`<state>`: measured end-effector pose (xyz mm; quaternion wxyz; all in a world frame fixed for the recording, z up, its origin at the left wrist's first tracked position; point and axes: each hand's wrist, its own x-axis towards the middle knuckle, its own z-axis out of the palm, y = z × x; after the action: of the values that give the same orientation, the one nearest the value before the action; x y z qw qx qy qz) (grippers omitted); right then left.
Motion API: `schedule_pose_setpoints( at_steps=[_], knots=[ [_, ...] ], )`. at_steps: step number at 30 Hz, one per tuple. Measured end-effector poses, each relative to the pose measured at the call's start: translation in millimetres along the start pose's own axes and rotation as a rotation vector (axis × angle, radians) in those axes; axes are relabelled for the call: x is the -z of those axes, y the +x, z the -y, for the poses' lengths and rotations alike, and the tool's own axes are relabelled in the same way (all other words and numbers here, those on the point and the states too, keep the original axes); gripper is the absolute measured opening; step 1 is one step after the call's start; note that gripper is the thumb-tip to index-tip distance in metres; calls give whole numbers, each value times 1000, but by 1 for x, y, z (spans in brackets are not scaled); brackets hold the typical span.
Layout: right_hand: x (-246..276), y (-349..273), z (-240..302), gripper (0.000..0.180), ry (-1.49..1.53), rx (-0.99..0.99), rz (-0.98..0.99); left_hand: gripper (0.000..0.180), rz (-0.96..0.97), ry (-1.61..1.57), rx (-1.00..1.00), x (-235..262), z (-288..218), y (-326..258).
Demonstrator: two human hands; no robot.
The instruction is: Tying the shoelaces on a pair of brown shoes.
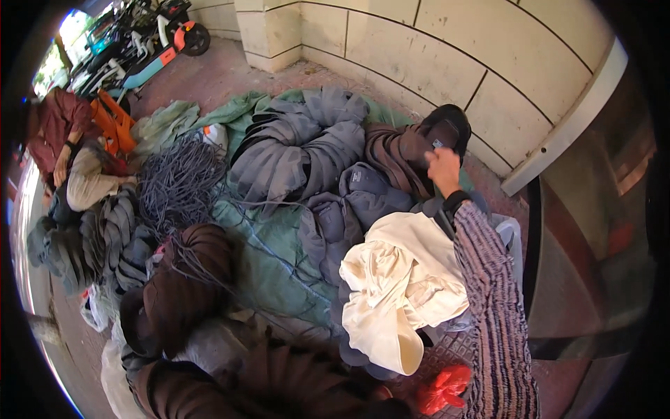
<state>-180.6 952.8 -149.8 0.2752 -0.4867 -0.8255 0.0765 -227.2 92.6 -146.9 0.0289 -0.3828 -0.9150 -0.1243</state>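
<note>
The fingers [431,158] of my right hand [445,171] look partly bent; I cannot tell whether they pinch anything. At my twelve o'clock is a dark cap [452,128] with a small pale label, its lower part meeting my hand in view, though contact is unclear. Just beside, at nine, lies a brown stack [392,152] of nested pieces, then a curved grey stack [276,167]. Cream cloth [408,269] is bunched near seven. Farther out, green sheeting [269,276] spreads at eight, and tangled cord [180,180] sits at nine.
</note>
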Motion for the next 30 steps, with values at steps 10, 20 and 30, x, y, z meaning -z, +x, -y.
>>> schedule_pose_setpoints(
  at_steps=[10, 20, 30],
  knots=[
    [197, 118, 206, 37, 489, 334, -193, 48, 62, 32, 570, 176, -90, -53],
    [306, -134, 417, 26, 784, 617, 97, 37, 66, 55, 376, 188, -83, -65],
    [94, -459, 294, 20, 416, 1281, 1256, 35, -5, 39, 274, 183, -97, -70]
  ],
)
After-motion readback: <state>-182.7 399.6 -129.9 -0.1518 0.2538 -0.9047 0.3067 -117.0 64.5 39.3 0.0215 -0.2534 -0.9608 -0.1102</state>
